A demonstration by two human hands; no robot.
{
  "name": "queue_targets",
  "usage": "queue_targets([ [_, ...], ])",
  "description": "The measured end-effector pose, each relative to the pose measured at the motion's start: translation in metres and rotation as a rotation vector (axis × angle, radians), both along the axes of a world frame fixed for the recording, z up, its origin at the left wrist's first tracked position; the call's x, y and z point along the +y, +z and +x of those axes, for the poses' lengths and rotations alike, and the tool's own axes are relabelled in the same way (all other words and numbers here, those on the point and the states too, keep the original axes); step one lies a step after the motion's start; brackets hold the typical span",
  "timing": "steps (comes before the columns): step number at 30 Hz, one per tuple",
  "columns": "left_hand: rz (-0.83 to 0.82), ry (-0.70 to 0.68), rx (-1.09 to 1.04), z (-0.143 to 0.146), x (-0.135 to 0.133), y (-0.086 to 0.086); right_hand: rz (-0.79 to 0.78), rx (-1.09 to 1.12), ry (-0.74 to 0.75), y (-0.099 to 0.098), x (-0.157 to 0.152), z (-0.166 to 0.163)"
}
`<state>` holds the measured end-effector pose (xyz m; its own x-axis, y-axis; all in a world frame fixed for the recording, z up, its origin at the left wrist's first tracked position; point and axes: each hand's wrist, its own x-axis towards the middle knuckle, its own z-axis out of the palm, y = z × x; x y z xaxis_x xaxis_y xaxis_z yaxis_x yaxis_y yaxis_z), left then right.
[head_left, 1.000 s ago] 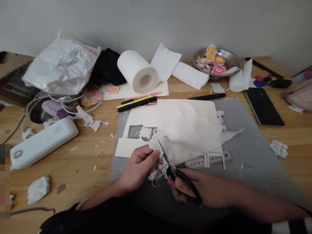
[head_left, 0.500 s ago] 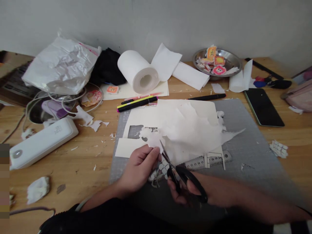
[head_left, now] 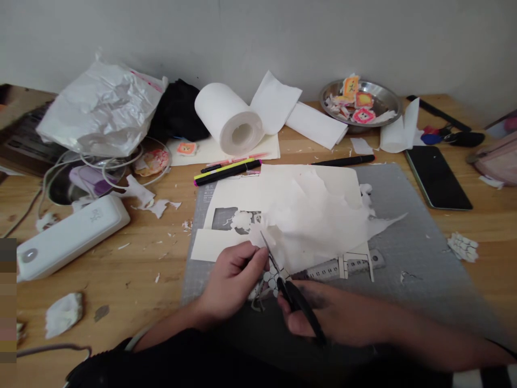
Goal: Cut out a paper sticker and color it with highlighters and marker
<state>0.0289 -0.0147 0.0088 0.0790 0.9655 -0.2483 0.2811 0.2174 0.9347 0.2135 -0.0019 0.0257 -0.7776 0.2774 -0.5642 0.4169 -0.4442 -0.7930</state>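
My left hand (head_left: 230, 280) pinches the near-left edge of a thin, crumpled white paper sheet (head_left: 315, 215) that lies over the grey cutting mat (head_left: 404, 237). My right hand (head_left: 319, 315) grips black-handled scissors (head_left: 288, 285); their blades are closed and point up-left into the paper's edge, right beside my left fingertips. A small cut-out patterned scrap (head_left: 269, 283) hangs under the blades. A metal ruler (head_left: 343, 265) lies on the mat just behind the scissors, partly under the paper.
Behind the mat are pens (head_left: 226, 170), a black pen (head_left: 343, 160), a paper roll (head_left: 230, 118), and a metal dish of stickers (head_left: 359, 102). A phone (head_left: 438, 177) lies right, a white device (head_left: 68, 237) and plastic bag (head_left: 100, 108) left. Paper scraps litter the wooden table (head_left: 133, 269).
The scissors opened half a second ago and have now closed on the paper's edge. My left hand kept its pinch almost in place.
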Motion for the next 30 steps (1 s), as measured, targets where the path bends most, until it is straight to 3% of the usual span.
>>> queue_targets([
  [3, -0.068, 0.037, -0.064, 0.0, -0.0003, -0.001, -0.024, -0.096, -0.002, 0.0033, -0.0004, -0.0009],
  [7, -0.127, 0.053, -0.138, -0.0015, 0.0002, -0.002, -0.001, -0.053, 0.011, 0.005, 0.0002, -0.0021],
  [22, -0.207, 0.131, -0.108, -0.0013, 0.0014, 0.0036, -0.012, -0.01, 0.01, 0.0041, 0.0024, -0.0031],
  [30, -0.152, 0.116, -0.079, -0.003, -0.0026, -0.001, 0.03, -0.004, -0.011, 0.0011, -0.0008, -0.0024],
])
